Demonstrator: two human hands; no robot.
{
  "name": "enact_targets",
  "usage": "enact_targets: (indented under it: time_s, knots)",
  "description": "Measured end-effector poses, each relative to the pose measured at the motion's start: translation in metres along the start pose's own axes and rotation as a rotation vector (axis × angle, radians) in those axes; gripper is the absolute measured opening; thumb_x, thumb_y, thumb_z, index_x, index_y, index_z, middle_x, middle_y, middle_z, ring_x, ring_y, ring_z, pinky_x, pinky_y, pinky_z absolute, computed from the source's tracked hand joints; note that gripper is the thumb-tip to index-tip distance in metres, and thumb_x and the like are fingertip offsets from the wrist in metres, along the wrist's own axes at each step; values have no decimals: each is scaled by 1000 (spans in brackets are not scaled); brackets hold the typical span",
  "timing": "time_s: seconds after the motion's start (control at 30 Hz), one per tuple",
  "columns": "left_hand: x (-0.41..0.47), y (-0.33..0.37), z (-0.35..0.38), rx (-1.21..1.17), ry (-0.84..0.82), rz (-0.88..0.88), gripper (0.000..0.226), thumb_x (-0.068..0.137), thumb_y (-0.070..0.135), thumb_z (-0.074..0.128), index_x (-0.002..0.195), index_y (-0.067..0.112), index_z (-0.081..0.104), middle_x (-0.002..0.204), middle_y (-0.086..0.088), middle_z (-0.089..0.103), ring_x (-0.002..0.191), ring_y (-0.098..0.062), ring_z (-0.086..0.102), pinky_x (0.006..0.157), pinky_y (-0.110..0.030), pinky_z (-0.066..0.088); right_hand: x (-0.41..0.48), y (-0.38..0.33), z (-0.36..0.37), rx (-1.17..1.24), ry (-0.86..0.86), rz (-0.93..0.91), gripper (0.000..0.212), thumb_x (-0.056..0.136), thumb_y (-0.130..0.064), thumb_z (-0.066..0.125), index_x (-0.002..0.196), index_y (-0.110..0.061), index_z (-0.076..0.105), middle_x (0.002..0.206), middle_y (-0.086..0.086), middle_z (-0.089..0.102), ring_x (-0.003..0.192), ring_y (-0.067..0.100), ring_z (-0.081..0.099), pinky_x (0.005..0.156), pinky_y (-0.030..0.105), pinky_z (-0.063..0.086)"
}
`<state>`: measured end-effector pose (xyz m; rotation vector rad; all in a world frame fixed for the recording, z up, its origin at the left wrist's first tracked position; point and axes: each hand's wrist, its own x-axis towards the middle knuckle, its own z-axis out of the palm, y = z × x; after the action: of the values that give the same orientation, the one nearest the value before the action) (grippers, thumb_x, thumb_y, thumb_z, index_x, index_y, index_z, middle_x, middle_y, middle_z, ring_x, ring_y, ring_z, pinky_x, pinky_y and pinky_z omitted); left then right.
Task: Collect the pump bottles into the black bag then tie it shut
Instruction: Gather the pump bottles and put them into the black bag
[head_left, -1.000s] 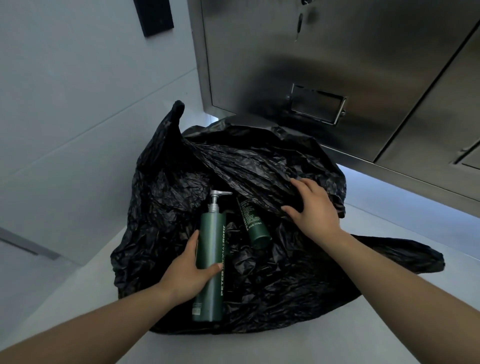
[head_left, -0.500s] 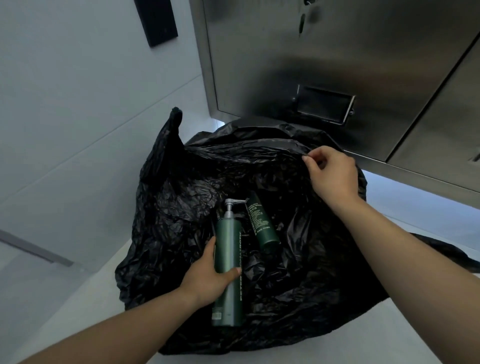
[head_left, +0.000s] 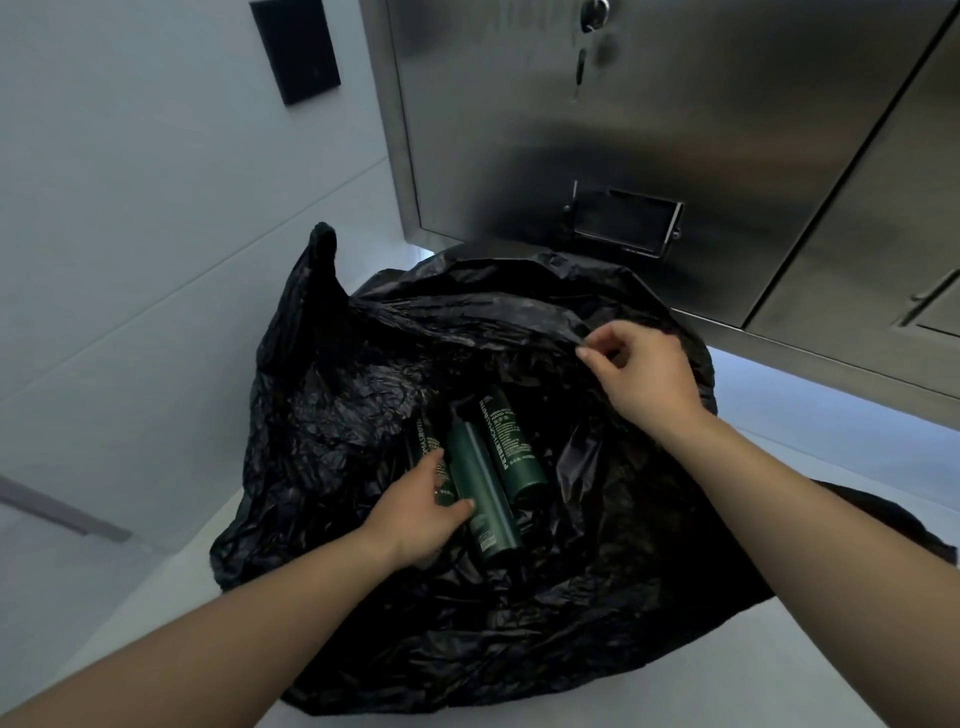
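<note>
A crumpled black bag (head_left: 332, 415) lies open on the pale counter. Three dark green pump bottles lie inside it side by side: a left bottle (head_left: 430, 452), a middle bottle (head_left: 480, 499) and a right bottle (head_left: 511, 447). Their pump heads are hidden under the bag's fold. My left hand (head_left: 421, 514) reaches into the bag and rests on the left and middle bottles, thumb against the middle one. My right hand (head_left: 641, 374) pinches the bag's upper rim at the right and holds it raised.
The counter (head_left: 701, 670) shows pale around the bag. A stainless steel cabinet (head_left: 649, 130) with a label holder and a keyhole rises just behind the bag. A tiled wall with a black panel (head_left: 296, 49) stands to the left.
My left hand has pushed the middle bottle deeper into the bag, hiding its pump. A third bottle now shows at the left. My right hand lifted the rim higher.
</note>
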<state>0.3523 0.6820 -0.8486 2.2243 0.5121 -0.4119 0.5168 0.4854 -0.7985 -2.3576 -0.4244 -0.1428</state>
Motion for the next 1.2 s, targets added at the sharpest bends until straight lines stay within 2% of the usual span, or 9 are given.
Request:
enact_targets:
  time_s: [0.13,0.3,0.4,0.57,0.77,0.87,1.0,1.1,1.2]
  knots:
    - [-9,-3,-9,100,-50,60,76,89,43,57,150,26,15,142,0,43,103,-12,54,84,-21,40,-21,16,-17,15,-107,-4,23,79,-31,74,100,-23,68,90,-9,68,77,11,63,71,24,46]
    - [-1,25,-5,-12,-18,167,59,88,44,58,139,27,35,118,11,52,101,-8,54,80,-24,43,-38,40,-75,72,-72,61,19,80,-38,71,98,-34,64,91,-19,68,80,-6,60,59,2,38]
    - [6,50,14,-102,-60,201,43,89,41,59,128,29,44,109,13,54,94,-5,57,77,-24,47,-55,59,-108,65,-76,116,21,82,-43,66,102,-38,61,96,-24,66,85,-13,58,60,4,40]
    - [9,101,60,-104,-151,346,33,88,36,62,118,32,51,107,14,58,95,-4,58,75,-17,45,-92,103,-149,65,-61,207,23,83,-34,68,106,-31,63,103,-15,66,96,4,62,79,21,47]
    - [10,161,137,-41,-178,650,40,82,30,68,120,28,57,117,10,58,107,-3,53,82,-3,37,-126,151,-172,166,-42,310,19,83,-35,67,102,-34,63,101,-16,68,88,-6,62,69,7,44]
    - [15,183,170,121,-160,795,65,77,42,70,134,27,45,137,6,45,128,-12,38,106,-19,28,-137,168,-175,231,-41,382,20,82,-39,66,102,-34,64,102,-16,68,91,-4,63,73,18,48]
    - [30,190,201,461,-138,722,93,71,56,67,147,38,16,153,4,24,142,-20,16,116,-47,14,-148,185,-176,293,-24,423,24,81,-44,66,103,-35,64,102,-16,69,90,-4,64,71,20,47]
    - [43,186,200,282,-136,678,76,77,40,70,142,34,32,119,9,57,117,-16,52,104,-38,38,-150,188,-174,345,-9,432,27,78,-49,64,103,-37,63,103,-19,68,92,-6,63,72,17,45]
    - [47,186,181,51,-127,618,55,74,36,76,124,33,53,95,14,62,93,-6,61,85,-21,45,-145,181,-168,449,32,419,27,78,-46,66,103,-35,64,105,-14,69,97,0,64,79,22,50]
